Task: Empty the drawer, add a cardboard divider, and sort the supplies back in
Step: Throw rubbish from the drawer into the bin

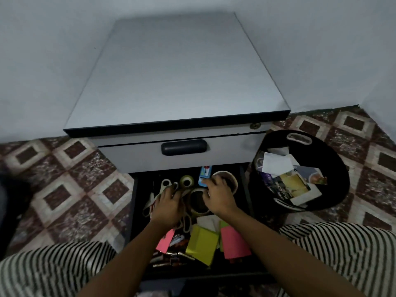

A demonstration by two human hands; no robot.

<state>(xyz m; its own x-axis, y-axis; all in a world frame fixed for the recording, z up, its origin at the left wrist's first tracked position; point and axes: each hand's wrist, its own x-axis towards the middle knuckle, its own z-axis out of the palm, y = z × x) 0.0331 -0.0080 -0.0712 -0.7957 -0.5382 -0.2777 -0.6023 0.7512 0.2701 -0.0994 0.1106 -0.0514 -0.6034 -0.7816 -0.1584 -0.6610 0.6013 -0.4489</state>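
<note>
One light, stiff tape roll (pixel 198 211): lift by rim, where right hand (pixel 216 197) fingers curl; left hand (pixel 169 203) covers scissors (pixel 165 185), grip unclear.

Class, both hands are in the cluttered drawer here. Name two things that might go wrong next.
The left hand lies over the scissors; a blind grab might nick a finger. The loose batteries at the front of the drawer may roll and get missed.
</note>
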